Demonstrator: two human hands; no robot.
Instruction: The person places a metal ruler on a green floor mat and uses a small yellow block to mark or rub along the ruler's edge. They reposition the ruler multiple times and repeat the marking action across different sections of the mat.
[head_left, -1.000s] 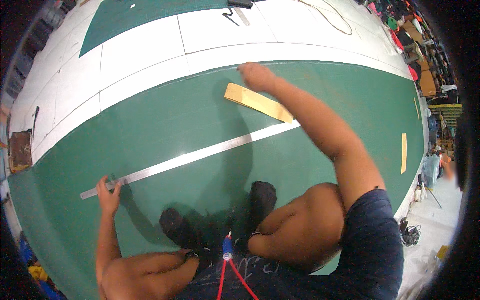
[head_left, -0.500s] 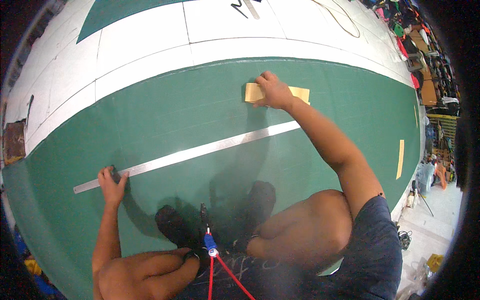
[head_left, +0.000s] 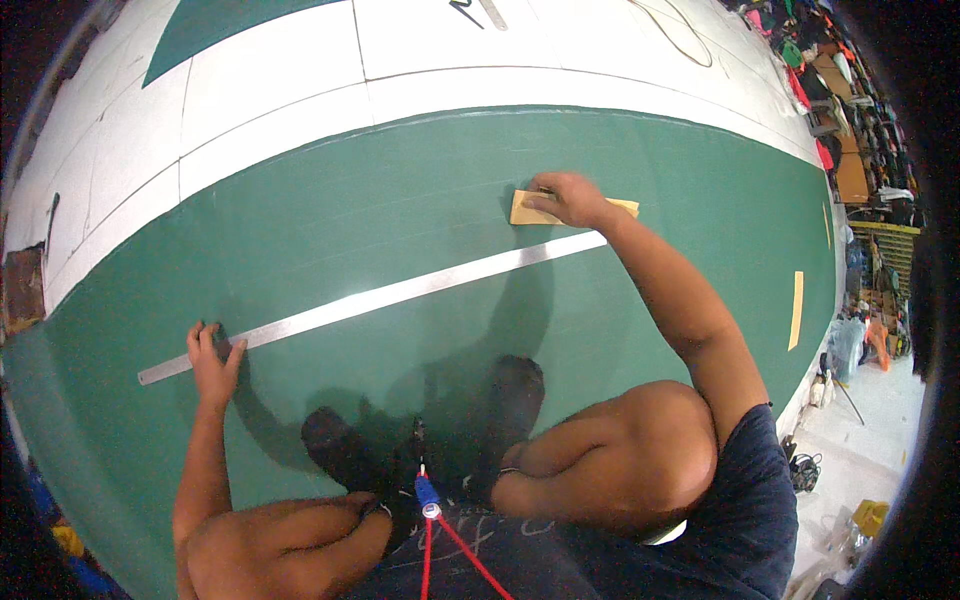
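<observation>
A long metal ruler (head_left: pixel 400 297) lies slantwise across a green sheet (head_left: pixel 330 210). Near its left end my left hand (head_left: pixel 214 368) rests over it, with fingers and thumb spread apart. Farther off and to the right, my right hand (head_left: pixel 570 200) grips a flat tan strip (head_left: pixel 526 208), fingers bent over its far edge. This strip lies just beyond the ruler's far edge, close to its right part; the hand covers the strip's middle. My right forearm hides the ruler's right end.
Another tan strip (head_left: pixel 796 310) lies on the sheet at the right. White floor tiles (head_left: pixel 430 90) border the far side, with a second green piece (head_left: pixel 235 30) at top left. Clutter (head_left: pixel 850 130) lines the right side. A red cord (head_left: pixel 428 560) hangs before my knees.
My right hand has drawn the tan strip nearer to the ruler and a little rightward, and its fingers are more bent. My left hand stays at the ruler's left end.
</observation>
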